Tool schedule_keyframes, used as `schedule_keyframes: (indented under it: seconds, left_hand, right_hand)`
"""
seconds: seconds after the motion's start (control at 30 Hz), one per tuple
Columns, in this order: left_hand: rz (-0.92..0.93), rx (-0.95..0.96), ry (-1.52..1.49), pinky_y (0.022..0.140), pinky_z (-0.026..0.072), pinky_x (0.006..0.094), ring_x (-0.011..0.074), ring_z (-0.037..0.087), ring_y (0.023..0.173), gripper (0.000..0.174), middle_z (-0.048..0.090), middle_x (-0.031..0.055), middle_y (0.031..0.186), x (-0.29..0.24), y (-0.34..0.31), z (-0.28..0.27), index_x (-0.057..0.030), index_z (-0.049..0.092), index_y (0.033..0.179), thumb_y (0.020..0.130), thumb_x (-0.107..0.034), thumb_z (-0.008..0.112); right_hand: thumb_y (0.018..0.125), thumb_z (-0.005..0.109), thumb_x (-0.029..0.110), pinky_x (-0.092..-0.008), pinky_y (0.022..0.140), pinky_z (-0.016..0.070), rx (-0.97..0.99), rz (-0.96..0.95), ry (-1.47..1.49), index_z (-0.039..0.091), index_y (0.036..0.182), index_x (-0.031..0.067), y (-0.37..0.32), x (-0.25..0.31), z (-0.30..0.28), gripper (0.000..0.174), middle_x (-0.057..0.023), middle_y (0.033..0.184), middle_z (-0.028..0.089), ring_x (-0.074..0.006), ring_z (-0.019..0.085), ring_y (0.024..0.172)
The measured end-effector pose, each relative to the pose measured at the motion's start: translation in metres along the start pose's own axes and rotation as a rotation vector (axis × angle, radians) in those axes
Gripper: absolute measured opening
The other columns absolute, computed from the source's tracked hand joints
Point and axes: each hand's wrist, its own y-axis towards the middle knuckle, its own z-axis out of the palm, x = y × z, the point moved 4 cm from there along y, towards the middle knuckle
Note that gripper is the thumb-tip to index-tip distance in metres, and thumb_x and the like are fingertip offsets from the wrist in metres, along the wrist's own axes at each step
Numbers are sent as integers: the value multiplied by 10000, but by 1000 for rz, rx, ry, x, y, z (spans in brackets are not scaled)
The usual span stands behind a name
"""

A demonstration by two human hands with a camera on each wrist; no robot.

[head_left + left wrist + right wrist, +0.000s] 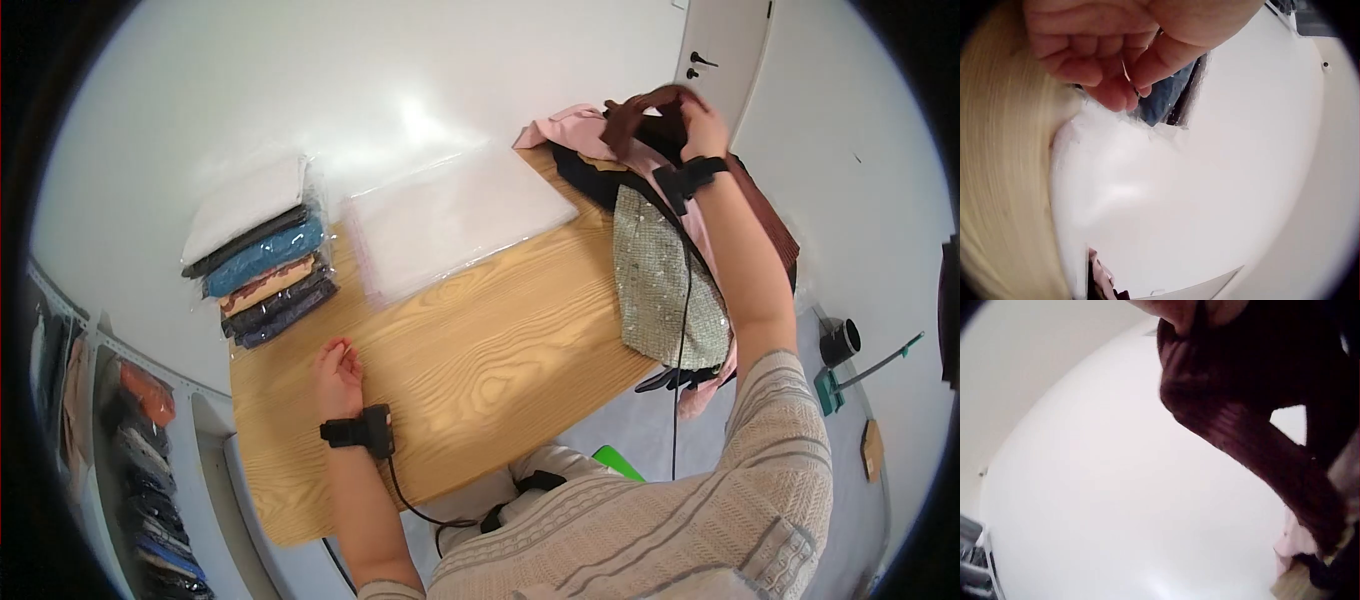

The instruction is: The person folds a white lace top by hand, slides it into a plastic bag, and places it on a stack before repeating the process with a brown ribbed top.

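Observation:
My right hand [704,130] grips a dark brown-red garment [640,118], lifted above the clothes pile at the table's right end. In the right wrist view this garment [1229,419] hangs in folds from my fingers. Under it lie a pink garment [572,130], black cloth and a sequined pale green-grey piece [650,270]. My left hand [340,378] is over the table's left part, palm up with its fingers loosely bent and holding nothing; the left wrist view shows the same hand [1116,50] with thumb near the fingertips.
Several bagged folded garments [262,262] are stacked at the wooden table's [480,370] back left. Flat clear plastic bags [460,220] lie at the back middle. A shelf [100,345] with bagged clothes stands at the left, and a black bin [840,342] on the floor at right.

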Motion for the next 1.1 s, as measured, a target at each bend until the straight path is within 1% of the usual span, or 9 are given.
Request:
schedule_keyframes:
  seconds: [0.07, 0.2, 0.43, 0.67, 0.73, 0.77, 0.87, 1.0, 1.1]
  left_hand:
    - [16, 6, -10, 666, 459, 222, 122, 572, 805, 124, 607, 19, 925, 0, -2, 5, -82, 550, 995, 872, -76, 544]
    - [42, 68, -65, 670, 451, 218, 125, 566, 801, 124, 602, 35, 920, -4, -2, 12, -72, 550, 992, 868, -69, 548]
    - [184, 130, 59, 780, 395, 261, 141, 524, 935, 287, 573, 47, 1027, -23, -27, 41, -48, 512, 1148, 867, -90, 558]
    - [386, 525, 182, 1031, 297, 382, 266, 323, 1291, 761, 309, 157, 1407, -15, -35, 74, -91, 169, 1422, 811, -158, 618]
    - [254, 624, 132, 1065, 297, 455, 305, 249, 1325, 825, 125, 163, 1456, -15, -56, 101, -156, 36, 1446, 846, -178, 603]
    - [63, 433, 78, 1071, 281, 426, 320, 256, 1324, 828, 168, 177, 1462, -12, -56, 118, -125, 57, 1451, 842, -269, 600]
    - [249, 822, 145, 1047, 331, 401, 272, 310, 1296, 653, 253, 121, 1426, -2, -89, 128, -93, 116, 1436, 901, -73, 491]
    - [317, 797, 646, 1004, 374, 379, 275, 379, 1253, 722, 254, 159, 1435, -10, -115, 119, -88, 63, 1439, 856, 54, 464]
    - [241, 656, 54, 946, 434, 351, 249, 445, 1186, 783, 291, 147, 1413, -36, -135, 127, -75, 1, 1441, 835, 84, 470]
  right_hand:
    - [831, 537, 64, -282, 842, 470, 53, -216, -1, 606, 1086, -19, -10, 59, 20, 277, -80, 1018, 632, -169, 598, 926]
    - [874, 491, 71, -291, 961, 399, 389, -237, 195, 513, 1185, -57, -42, 151, 75, 337, -106, 1154, 571, -182, 534, 1080]
    - [863, 471, 18, -244, 855, 416, 688, -112, 285, 463, 1241, -32, -136, 237, 152, 382, -60, 1105, 586, -124, 560, 923]
    - [864, 442, 21, -249, 906, 401, 1200, 125, 479, 354, 1323, -25, -208, 250, 170, 470, -66, 1238, 513, -96, 528, 987]
    - [874, 479, 69, -311, 1033, 327, 971, 169, 442, 436, 1248, -72, -214, 231, 161, 402, -106, 1214, 531, -183, 485, 1147]
    - [865, 490, 45, -305, 1009, 351, 1033, 191, 470, 455, 1234, -60, -230, 229, 161, 386, -105, 1210, 537, -184, 498, 1121]
    - [853, 488, 12, -293, 1037, 318, 1106, 254, 484, 398, 1275, -71, -263, 229, 153, 439, -115, 1285, 484, -178, 458, 1162]
    - [842, 488, 4, -291, 1042, 308, 1151, 354, 465, 356, 1313, -68, -275, 207, 139, 494, -122, 1288, 475, -175, 445, 1184]
    - [838, 483, -6, -292, 1035, 312, 1136, 487, 489, 341, 1317, -75, -280, 190, 127, 504, -138, 1299, 461, -176, 434, 1197]
